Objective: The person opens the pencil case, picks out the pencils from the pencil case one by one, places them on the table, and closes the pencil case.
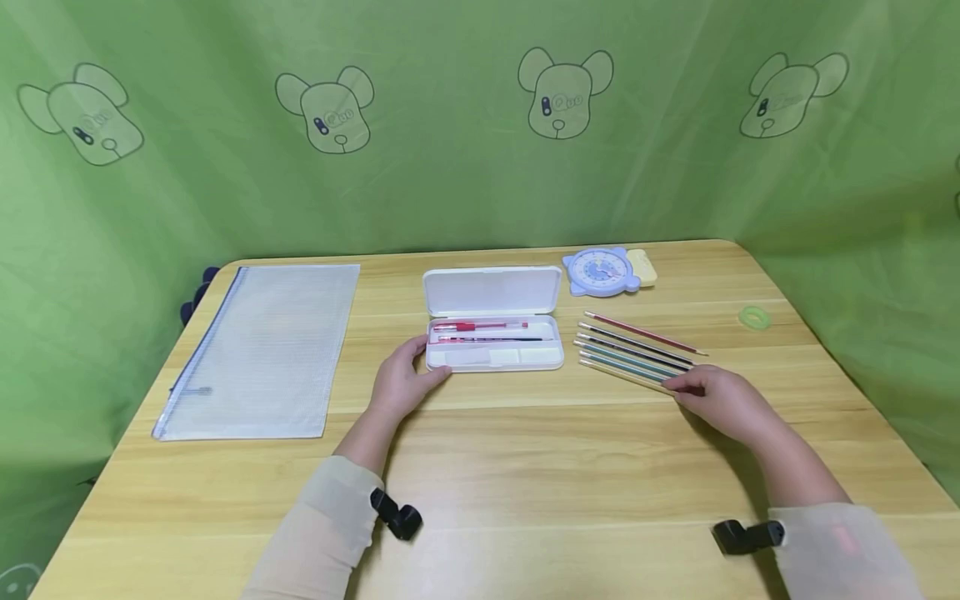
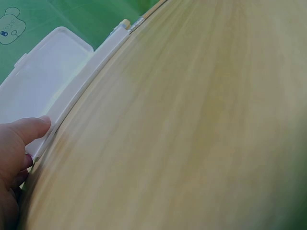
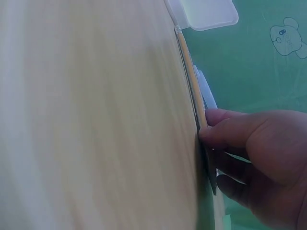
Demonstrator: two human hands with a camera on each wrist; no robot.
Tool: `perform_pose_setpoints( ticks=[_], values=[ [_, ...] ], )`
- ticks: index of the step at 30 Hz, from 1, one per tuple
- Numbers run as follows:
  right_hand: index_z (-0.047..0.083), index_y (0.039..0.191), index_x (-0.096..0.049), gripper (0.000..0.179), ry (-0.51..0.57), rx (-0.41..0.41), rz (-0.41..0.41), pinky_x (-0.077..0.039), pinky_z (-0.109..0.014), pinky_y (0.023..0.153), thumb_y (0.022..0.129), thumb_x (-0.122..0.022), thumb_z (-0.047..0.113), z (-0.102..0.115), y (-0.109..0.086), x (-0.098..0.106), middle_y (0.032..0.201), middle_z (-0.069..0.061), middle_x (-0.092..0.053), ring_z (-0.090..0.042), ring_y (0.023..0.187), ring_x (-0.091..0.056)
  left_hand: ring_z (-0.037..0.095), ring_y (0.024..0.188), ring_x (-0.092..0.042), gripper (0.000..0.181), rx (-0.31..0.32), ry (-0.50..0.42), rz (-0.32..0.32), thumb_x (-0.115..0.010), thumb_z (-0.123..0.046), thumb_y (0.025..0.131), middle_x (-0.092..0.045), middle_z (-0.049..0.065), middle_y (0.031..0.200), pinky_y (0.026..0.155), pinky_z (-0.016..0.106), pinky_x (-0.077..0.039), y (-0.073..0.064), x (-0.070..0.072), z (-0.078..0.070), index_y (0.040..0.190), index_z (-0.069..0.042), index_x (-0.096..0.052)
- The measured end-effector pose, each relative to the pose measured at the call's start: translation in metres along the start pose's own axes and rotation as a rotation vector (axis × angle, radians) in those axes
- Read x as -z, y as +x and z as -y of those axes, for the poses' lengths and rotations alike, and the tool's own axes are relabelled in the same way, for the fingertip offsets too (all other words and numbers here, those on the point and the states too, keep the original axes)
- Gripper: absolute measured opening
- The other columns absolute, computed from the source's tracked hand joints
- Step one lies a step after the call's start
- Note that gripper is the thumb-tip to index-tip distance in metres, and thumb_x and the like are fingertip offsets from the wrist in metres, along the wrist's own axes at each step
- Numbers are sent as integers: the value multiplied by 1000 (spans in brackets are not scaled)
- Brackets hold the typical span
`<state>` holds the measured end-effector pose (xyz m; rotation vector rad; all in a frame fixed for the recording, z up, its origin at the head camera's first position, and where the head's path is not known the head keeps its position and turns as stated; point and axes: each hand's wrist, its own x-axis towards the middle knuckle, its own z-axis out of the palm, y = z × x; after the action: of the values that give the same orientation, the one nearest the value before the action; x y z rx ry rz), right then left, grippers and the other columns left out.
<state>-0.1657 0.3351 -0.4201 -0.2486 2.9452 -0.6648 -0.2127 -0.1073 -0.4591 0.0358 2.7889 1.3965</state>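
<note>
My left hand (image 1: pixel 397 382) holds the left end of an open white pencil case (image 1: pixel 558 354), thumb on the front edge and fingers round the side. The case's lid (image 1: pixel 492 292) stands raised at the back. Inside lie a red pen (image 1: pixel 465 327) and a dark-and-pink pencil (image 1: pixel 495 339). My right hand (image 1: pixel 723 402) pinches the pointed end of a yellow pencil (image 1: pixel 624 377), nearest in a slanted row right of the case. Beyond it lie teal pencils (image 1: pixel 622 367), dark pencils (image 1: pixel 633 342) and a red pencil (image 1: pixel 645 333). In the right wrist view, thumb and forefinger meet at the yellow pencil (image 3: pixel 191 76).
A translucent zip pouch (image 1: pixel 262 350) lies flat on the left of the wooden table (image 1: pixel 525 483). Behind the pencils is a blue toy clock (image 1: pixel 600 272) with a pale yellow piece (image 1: pixel 642 268). A green ring (image 1: pixel 754 310) lies at the right. Green curtain surrounds the table.
</note>
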Motion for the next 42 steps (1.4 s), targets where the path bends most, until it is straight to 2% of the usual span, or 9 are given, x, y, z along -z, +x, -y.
perform_pose_setpoints(
  ticks=[11, 17, 19, 22, 27, 36, 42],
  values=[
    [1, 116, -70, 29, -8, -16, -5, -47, -63, 91, 90, -65, 14, 2, 4, 4, 114, -29, -66, -49, 110, -58, 28, 141, -42, 68, -1, -9, -9, -76, -34, 84, -54, 10, 145, 121, 43, -30, 2, 0, 0, 141, -8, -50],
    [2, 118, -69, 31, 21, 7, -48, -52, -47, 82, 92, -65, 19, 12, 13, 12, 107, -21, -69, -32, 97, -62, 28, 141, -42, 68, -1, -11, -11, -76, -34, 84, -54, 10, 145, 121, 44, -30, 2, 0, 0, 141, -9, -50],
    [2, 118, -69, 30, 24, 22, -57, -51, -47, 82, 93, -64, 19, 19, 19, 14, 107, -21, -69, -31, 97, -61, 28, 141, -42, 68, -4, -11, -13, -76, -34, 83, -54, 10, 145, 121, 44, -30, 3, 0, 0, 141, -9, -50],
    [2, 119, -68, 30, 41, 41, -59, -50, -54, 88, 94, -63, 18, 31, 29, 15, 110, -22, -68, -35, 102, -62, 29, 141, -43, 68, -6, -9, -16, -77, -34, 83, -54, 10, 145, 121, 44, -30, 3, 0, 1, 141, -8, -51],
    [3, 120, -68, 30, 80, 68, -49, -48, -57, 96, 94, -62, 15, 56, 50, 13, 115, -22, -67, -37, 109, -60, 29, 141, -42, 68, -3, -12, -16, -77, -34, 83, -53, 10, 145, 121, 44, -30, 2, 0, 1, 141, -8, -51],
    [1, 118, -69, 28, 156, 132, -9, -51, -48, 93, 93, -61, 12, 99, 91, -3, 108, -17, -69, -30, 102, -62, 29, 140, -43, 68, -8, -14, -20, -77, -34, 83, -54, 10, 144, 121, 44, -30, 1, -1, 1, 140, -8, -51],
    [4, 117, -70, 27, 179, 132, 41, -52, -40, 88, 91, -64, 10, 120, 115, -17, 104, -13, -69, -26, 98, -60, 30, 140, -43, 68, -7, -20, -19, -77, -33, 83, -54, 11, 144, 121, 45, -30, 0, -2, 1, 140, -8, -51]
  ],
)
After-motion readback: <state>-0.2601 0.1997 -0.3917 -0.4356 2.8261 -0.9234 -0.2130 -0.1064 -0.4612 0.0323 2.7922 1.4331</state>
